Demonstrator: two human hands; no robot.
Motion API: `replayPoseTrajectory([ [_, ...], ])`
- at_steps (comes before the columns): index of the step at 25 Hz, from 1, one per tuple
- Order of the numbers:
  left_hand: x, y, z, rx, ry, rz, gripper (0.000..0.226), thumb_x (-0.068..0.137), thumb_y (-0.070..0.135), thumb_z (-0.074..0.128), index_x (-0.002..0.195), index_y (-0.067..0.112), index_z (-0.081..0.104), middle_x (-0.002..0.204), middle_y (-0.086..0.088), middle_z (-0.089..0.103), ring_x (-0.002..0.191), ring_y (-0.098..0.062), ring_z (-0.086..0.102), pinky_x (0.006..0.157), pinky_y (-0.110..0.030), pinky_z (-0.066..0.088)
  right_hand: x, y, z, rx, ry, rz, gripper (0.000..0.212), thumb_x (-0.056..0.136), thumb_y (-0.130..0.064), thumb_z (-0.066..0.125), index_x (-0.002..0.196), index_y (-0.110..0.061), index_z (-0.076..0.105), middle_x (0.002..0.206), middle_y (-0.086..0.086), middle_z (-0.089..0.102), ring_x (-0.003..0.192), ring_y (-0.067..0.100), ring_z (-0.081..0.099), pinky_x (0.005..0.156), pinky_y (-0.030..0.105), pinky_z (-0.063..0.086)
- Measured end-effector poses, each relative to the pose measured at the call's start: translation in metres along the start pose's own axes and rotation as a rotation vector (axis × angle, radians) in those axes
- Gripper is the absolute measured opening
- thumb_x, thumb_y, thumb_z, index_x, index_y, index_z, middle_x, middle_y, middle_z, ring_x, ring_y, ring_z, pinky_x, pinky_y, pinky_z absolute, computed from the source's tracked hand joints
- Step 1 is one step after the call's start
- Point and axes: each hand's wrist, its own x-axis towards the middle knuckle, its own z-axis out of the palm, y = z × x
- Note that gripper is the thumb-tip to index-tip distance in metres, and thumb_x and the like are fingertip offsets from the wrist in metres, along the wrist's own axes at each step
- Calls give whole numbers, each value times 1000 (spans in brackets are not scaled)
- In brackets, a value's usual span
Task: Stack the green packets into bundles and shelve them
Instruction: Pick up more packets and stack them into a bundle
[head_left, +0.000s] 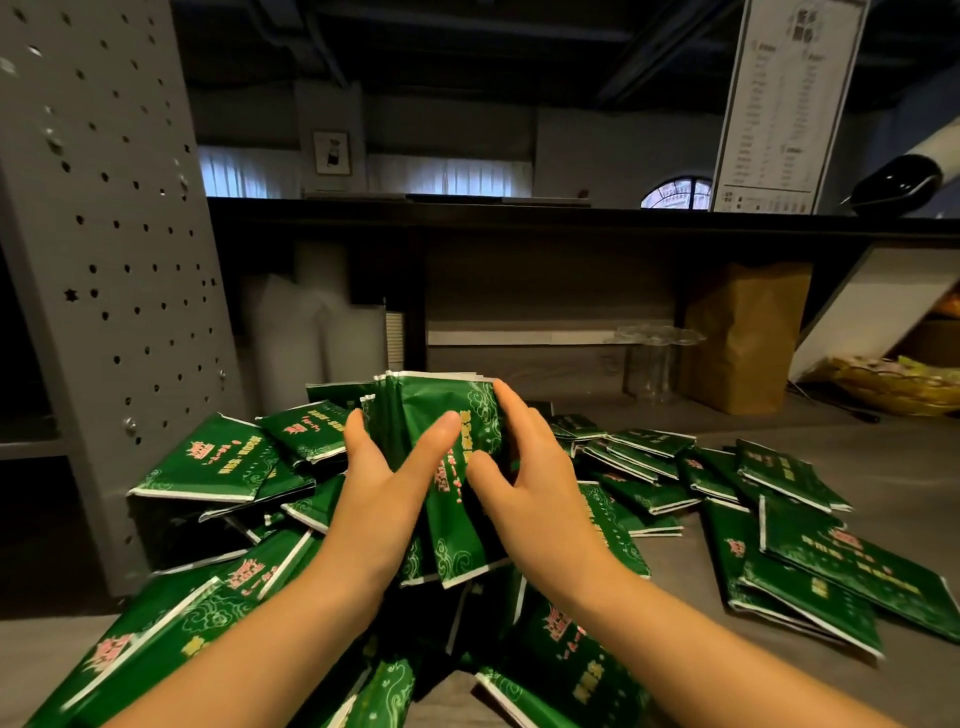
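- The step in hand looks like squaring a bundle (441, 415), held upright just right of the pegboard (104, 260). Tapping its lower edge on the counter (685, 582) would level it.
- The left hand (384, 499) and right hand (535, 483) each clamp one side, thumbs across the front. Even pressure should stop slick sleeves fanning out.
- The pile (571, 649) sprawls over the counter from the pegboard's foot rightward, under the bundle.
- The packets (208, 462) are flat, glossy green and white-edged, with pink and yellow print.
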Motion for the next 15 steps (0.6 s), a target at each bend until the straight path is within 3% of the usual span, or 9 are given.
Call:
replayPoseTrajectory([
  [3, -1, 2, 1, -1, -10, 13, 109, 44, 66, 76, 138, 47, 24, 128, 5, 58, 119, -20, 54, 100, -48, 44, 3, 1, -2, 65, -21, -15, 53, 88, -7, 54, 97, -56, 35, 96, -33, 48, 93, -24, 47, 80, 0, 36],
  [5, 1, 1, 0, -25, -8, 5, 85, 67, 44, 76, 137, 40, 28, 122, 1, 62, 110, -20, 61, 96, -48, 48, 10, 5, -11, 107, -86, -28, 56, 85, -3, 57, 105, -53, 41, 90, -26, 58, 84, -10, 57, 77, 10, 45],
  [7, 4, 0, -1, -29, -4, -12, 63, 83, 26, 67, 135, 32, 33, 116, -2, 65, 100, -21, 65, 90, -47, 51, 20, 9, -26, 34, -199, -11, 54, 86, -9, 63, 124, -42, 45, 79, -13, 56, 69, 2, 53, 66, 17, 45],
  [9, 3, 0, 0, 12, -8, -5, 59, 88, 23, 61, 137, 31, 30, 114, 0, 64, 96, -17, 66, 88, -43, 52, 29, 14, -44, -96, -310, 37, 52, 89, -21, 63, 135, -33, 42, 76, -7, 54, 65, 4, 50, 62, 19, 43],
  [12, 0, 4, 0, 92, -20, 30, 65, 89, 25, 59, 141, 32, 22, 112, 7, 62, 98, -14, 63, 91, -42, 50, 39, 18, -71, -353, -445, 58, 29, 93, -29, 56, 121, -27, 53, 72, -7, 55, 60, 0, 49, 58, 15, 40],
  [15, 1, 7, -2, 125, -3, 73, 65, 90, 25, 58, 142, 31, 20, 109, 12, 60, 94, -9, 63, 81, -33, 53, 41, 22, -87, -655, -749, 253, 27, 90, -29, 60, 116, -21, 56, 94, 2, 62, 77, 12, 61, 65, 25, 51],
])
